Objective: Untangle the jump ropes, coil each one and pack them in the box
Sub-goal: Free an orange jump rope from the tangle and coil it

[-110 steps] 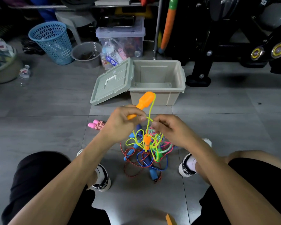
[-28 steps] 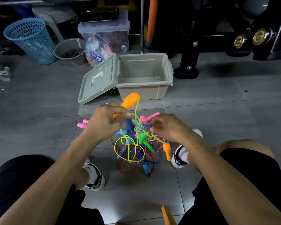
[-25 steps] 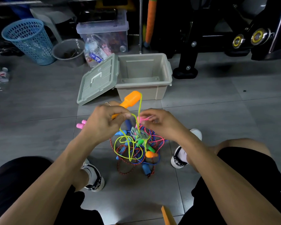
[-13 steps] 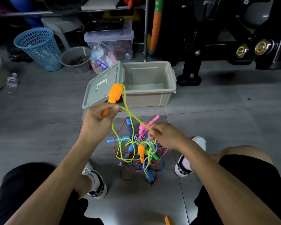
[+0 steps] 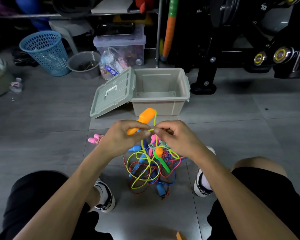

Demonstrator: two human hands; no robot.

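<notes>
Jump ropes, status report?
Left hand grips orange handle; right hand pinches yellow cord. Ropes tangled on floor. Box open, empty.

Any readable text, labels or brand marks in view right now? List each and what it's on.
"10" (possibly "TO"), white characters, partly cut off: on the black exercise machine.
Small white sticker on the box lid: too small to read.
Printed packets inside the clear storage bin: blurred, unreadable.
Label on the plastic bottle: unreadable.
Nothing readable on the jump ropes or the box.
</notes>
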